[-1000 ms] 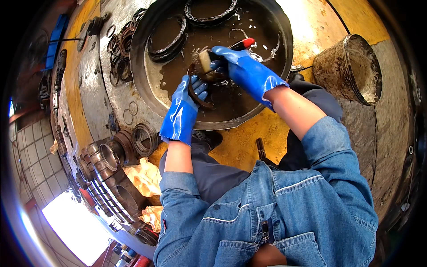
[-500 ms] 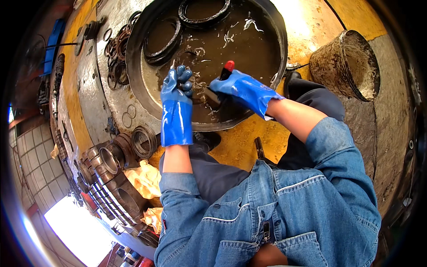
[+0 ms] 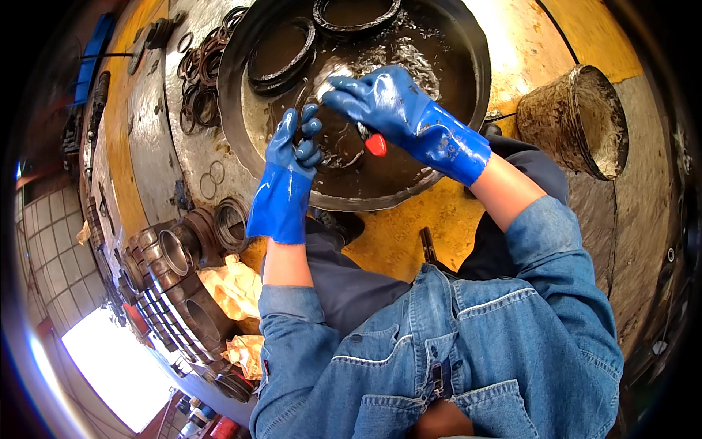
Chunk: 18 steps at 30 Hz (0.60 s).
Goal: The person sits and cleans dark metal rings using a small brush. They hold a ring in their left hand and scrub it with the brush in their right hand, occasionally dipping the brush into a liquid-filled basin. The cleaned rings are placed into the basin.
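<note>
Left hand [image 3: 291, 146] is curled round what looks like a thin dark ring [image 3: 302, 94], just over the big wet tub [image 3: 365, 203]; right hand [image 3: 384, 102] grips a red-ended tool [image 3: 376, 145]. Ring's probably stiff, light, slippery, so pinch its outer edge.

Workshop: murky basin [image 3: 232, 102], piled rings [image 3: 209, 67], metal cylinders [image 3: 171, 285]

Glossy blue gloves [image 3: 391, 106], a denim shirt [image 3: 504, 336] with rolled sleeves [image 3: 545, 230] and dark trousers [image 3: 347, 285] are worn
</note>
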Available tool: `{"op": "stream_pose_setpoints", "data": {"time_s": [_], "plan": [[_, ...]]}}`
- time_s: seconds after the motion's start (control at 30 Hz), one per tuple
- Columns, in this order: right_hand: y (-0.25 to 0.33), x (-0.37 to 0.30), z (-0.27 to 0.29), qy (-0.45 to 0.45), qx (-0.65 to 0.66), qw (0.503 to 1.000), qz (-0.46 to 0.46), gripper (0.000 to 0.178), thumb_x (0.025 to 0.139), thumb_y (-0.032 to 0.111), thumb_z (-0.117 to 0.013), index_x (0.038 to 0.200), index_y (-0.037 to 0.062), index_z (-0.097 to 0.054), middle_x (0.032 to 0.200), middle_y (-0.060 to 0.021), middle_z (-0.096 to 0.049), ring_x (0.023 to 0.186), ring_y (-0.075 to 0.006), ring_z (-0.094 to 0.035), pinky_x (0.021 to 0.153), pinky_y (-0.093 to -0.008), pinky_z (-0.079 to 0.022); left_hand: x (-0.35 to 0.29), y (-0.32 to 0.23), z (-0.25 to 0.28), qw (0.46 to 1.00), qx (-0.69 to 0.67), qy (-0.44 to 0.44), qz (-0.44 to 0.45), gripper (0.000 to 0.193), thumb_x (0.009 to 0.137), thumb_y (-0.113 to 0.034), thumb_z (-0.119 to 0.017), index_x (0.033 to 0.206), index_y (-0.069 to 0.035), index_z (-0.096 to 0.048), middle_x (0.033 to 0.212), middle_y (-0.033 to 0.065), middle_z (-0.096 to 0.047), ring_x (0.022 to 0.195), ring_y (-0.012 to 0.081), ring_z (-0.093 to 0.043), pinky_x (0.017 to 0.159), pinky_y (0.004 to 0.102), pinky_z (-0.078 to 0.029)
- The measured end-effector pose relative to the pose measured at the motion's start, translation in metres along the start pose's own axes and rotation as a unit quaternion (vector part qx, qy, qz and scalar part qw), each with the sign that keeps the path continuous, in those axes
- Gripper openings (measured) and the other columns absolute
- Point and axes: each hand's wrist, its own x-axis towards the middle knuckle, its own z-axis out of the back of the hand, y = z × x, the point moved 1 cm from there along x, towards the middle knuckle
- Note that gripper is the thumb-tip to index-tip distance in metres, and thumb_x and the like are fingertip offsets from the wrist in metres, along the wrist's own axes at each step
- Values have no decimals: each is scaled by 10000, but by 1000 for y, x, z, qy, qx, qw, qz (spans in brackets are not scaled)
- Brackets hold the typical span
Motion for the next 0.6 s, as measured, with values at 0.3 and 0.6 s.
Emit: {"op": "stream_pose_setpoints", "data": {"time_s": [0.3,0.6], "plan": [[-17,7,-16,173,299,788,-510,246,922,336,-738,952,95,-775,836,-69,-737,780,-184,-674,774,-343,-540,-4,0,-4,990,62,39,-124,439,1139,-376,-537,1347,-8,-656,767,17,-698,426,48,-418,443,244,-297],[5,-37,-20,66,557,788,-255,257,938,36,-671,1175,58,-770,1013,-146,-762,846,-277,-705,790,-328,-551,9,2,-9,984,95,1,-148,315,1096,-280,-647,1266,-20,-698,695,27,-637,424,66,-371,430,252,-318]]}}
